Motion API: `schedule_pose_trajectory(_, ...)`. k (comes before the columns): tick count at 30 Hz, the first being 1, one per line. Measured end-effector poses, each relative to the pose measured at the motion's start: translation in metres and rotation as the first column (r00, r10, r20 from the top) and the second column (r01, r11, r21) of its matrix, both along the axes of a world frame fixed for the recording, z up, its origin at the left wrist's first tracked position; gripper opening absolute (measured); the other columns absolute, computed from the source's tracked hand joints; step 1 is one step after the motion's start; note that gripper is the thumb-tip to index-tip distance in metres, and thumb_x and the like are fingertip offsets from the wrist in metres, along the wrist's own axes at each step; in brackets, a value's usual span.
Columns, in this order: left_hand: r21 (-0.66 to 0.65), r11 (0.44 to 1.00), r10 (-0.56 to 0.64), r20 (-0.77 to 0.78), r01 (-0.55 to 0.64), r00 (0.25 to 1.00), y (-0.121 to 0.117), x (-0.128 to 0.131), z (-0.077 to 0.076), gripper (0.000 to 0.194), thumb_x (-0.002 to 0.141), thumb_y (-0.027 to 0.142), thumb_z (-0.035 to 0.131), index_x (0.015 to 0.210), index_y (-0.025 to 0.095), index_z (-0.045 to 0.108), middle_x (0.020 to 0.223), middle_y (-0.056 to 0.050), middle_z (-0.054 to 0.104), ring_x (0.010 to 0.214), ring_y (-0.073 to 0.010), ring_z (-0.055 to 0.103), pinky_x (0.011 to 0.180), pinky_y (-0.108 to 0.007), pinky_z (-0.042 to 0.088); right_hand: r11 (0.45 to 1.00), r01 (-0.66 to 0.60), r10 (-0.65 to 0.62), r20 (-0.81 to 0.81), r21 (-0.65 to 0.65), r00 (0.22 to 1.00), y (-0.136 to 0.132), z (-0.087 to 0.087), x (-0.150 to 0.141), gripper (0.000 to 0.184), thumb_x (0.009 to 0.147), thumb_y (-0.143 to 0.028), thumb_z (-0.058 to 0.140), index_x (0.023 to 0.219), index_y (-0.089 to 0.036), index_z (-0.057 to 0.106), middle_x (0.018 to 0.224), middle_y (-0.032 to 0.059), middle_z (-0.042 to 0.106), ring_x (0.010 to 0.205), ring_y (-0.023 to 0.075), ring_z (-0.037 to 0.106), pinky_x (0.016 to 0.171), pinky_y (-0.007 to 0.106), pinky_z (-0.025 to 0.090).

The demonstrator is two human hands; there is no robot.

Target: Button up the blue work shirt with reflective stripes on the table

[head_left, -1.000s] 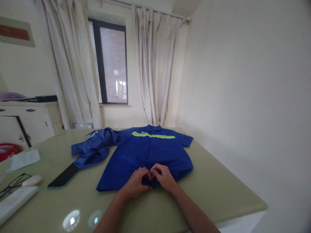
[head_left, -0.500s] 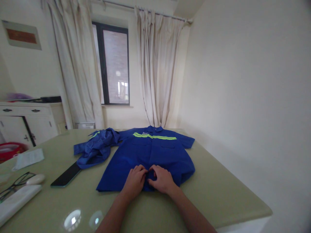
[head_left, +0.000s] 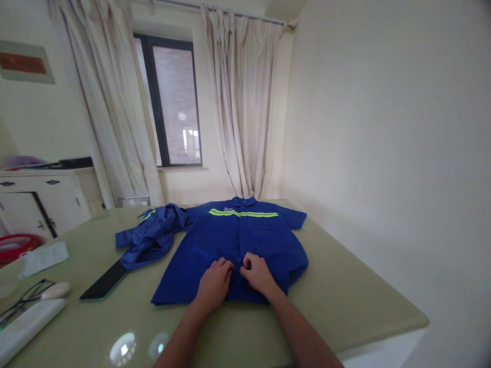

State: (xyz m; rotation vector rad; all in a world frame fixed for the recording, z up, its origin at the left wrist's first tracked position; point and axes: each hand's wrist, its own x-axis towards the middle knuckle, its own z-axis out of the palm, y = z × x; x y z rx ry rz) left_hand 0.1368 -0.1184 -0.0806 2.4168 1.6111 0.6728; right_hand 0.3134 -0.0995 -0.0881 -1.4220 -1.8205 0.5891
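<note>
A blue short-sleeved work shirt [head_left: 238,240] with a yellow-green reflective band across the chest lies flat, front up, on the pale green table [head_left: 337,301]. My left hand [head_left: 215,283] and my right hand [head_left: 258,275] rest side by side on its front placket, a little above the hem. The fingers of both hands are curled and pinch the cloth at the closure; what lies between the fingertips is too small to make out. A second blue garment [head_left: 151,235] lies crumpled to the left, touching the shirt's left sleeve.
Left of the shirt lie a dark phone [head_left: 103,280], a white mouse [head_left: 56,290], glasses [head_left: 21,296], a white flat object [head_left: 26,322] and a folded paper [head_left: 44,256]. A white cabinet [head_left: 42,197] stands at the far left; curtains and a window are behind; a wall runs along the right.
Both hands have shifted a little farther up the placket, away from the hem. The lower front now lies flatter. The camera has moved slightly.
</note>
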Motion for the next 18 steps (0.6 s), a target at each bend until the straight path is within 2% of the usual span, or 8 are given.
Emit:
schedule_pose_trajectory(3, -0.040, 0.993, 0.105, -0.089, -0.109, 0.990, 0.005, 0.014, 0.006, 0.023, 0.097, 0.025, 0.043, 0.103, 0.025, 0.065, 0.107, -0.007, 0.064, 0.100, -0.0243, 0.062, 0.079, -0.033, 0.044, 0.992, -0.040, 0.000, -0.311, -0.122, 0.950, 0.009, -0.006, 0.005, 0.013, 0.072, -0.019, 0.055, 0.081, -0.024, 0.047, 0.059, -0.0089, 0.052, 0.042, 0.0099, 0.051, 0.042, 0.019, 0.033)
schedule_pose_trajectory(6, 0.003, 0.992, 0.124, -0.139, -0.125, 0.983, 0.011, 0.024, 0.003, 0.020, 0.096, 0.027, 0.047, 0.105, 0.024, 0.065, 0.109, -0.007, 0.065, 0.103, -0.0257, 0.061, 0.081, -0.034, 0.043, 0.985, -0.062, -0.021, -0.461, -0.163, 0.887, 0.014, -0.012, 0.006, 0.022, 0.074, -0.022, 0.052, 0.094, -0.024, 0.047, 0.060, -0.0111, 0.050, 0.038, 0.0102, 0.051, 0.038, 0.019, 0.032)
schedule_pose_trajectory(9, 0.075, 0.996, 0.059, -0.138, -0.049, 0.989, 0.013, 0.023, -0.007, 0.024, 0.096, 0.026, 0.048, 0.115, 0.026, 0.063, 0.119, -0.007, 0.063, 0.111, -0.0266, 0.056, 0.089, -0.037, 0.041, 0.988, -0.052, -0.030, -0.504, -0.147, 0.863, 0.016, -0.015, 0.005, 0.024, 0.076, -0.025, 0.052, 0.100, -0.022, 0.049, 0.059, -0.0106, 0.049, 0.040, 0.0104, 0.051, 0.040, 0.020, 0.035)
schedule_pose_trajectory(13, 0.081, 0.997, -0.006, -0.133, 0.017, 0.991, 0.013, 0.018, -0.013, 0.037, 0.098, 0.024, 0.043, 0.134, 0.028, 0.053, 0.134, -0.007, 0.059, 0.120, -0.0268, 0.051, 0.098, -0.043, 0.037, 0.986, -0.090, 0.003, -0.513, -0.144, 0.858, 0.016, -0.015, 0.003, 0.026, 0.077, -0.024, 0.049, 0.103, -0.020, 0.051, 0.060, -0.0089, 0.050, 0.041, 0.0102, 0.049, 0.041, 0.021, 0.036)
schedule_pose_trajectory(15, 0.070, 0.998, 0.009, -0.156, 0.002, 0.988, 0.013, 0.019, -0.011, 0.040, 0.098, 0.023, 0.042, 0.136, 0.030, 0.052, 0.136, -0.006, 0.059, 0.120, -0.0267, 0.051, 0.096, -0.044, 0.038, 0.985, -0.096, 0.006, -0.532, -0.141, 0.847, 0.016, -0.015, 0.003, 0.030, 0.076, -0.023, 0.048, 0.106, -0.021, 0.050, 0.059, -0.0101, 0.047, 0.040, 0.0100, 0.046, 0.040, 0.021, 0.034)
schedule_pose_trajectory(18, 0.059, 0.994, 0.104, -0.197, -0.094, 0.975, 0.016, 0.028, -0.006, 0.034, 0.095, 0.023, 0.045, 0.124, 0.030, 0.060, 0.130, -0.005, 0.061, 0.116, -0.0270, 0.054, 0.090, -0.041, 0.041, 0.988, -0.082, -0.007, -0.569, -0.130, 0.822, 0.015, -0.014, 0.002, 0.038, 0.075, -0.022, 0.045, 0.113, -0.023, 0.047, 0.056, -0.0118, 0.042, 0.038, 0.0103, 0.042, 0.038, 0.021, 0.031)
